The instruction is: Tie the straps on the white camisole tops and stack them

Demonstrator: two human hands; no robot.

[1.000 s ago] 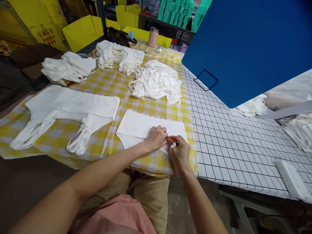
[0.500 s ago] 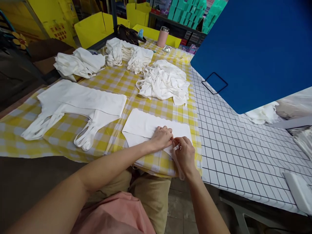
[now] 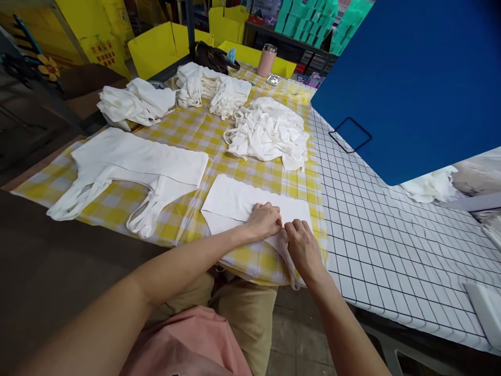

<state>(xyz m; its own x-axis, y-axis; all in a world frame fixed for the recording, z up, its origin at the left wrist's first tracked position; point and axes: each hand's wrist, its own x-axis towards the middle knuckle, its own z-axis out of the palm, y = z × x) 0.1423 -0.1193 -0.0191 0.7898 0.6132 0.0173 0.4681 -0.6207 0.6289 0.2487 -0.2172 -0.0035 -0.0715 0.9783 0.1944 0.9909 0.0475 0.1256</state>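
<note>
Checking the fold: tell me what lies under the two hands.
A flat white cloth on the checked tablecloth lies under the left hand and right hand; its strap hangs over the edge. The fingers cover the cloth's near corner, so any grip there is hidden.

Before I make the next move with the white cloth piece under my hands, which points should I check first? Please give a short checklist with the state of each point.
1. Both hands on the folded white cloth: ok. The left hand and right hand rest side by side at its near edge.
2. Cloth flat on the yellow checked tablecloth: ok.
3. Whole strap on the table: not ok. It hangs over the near edge below the right hand.
4. Fingers pinching the strap: cannot tell. They are curled and hide it.
5. The heap of white cloths apart from the folded piece: ok. Tablecloth shows between them.
</note>
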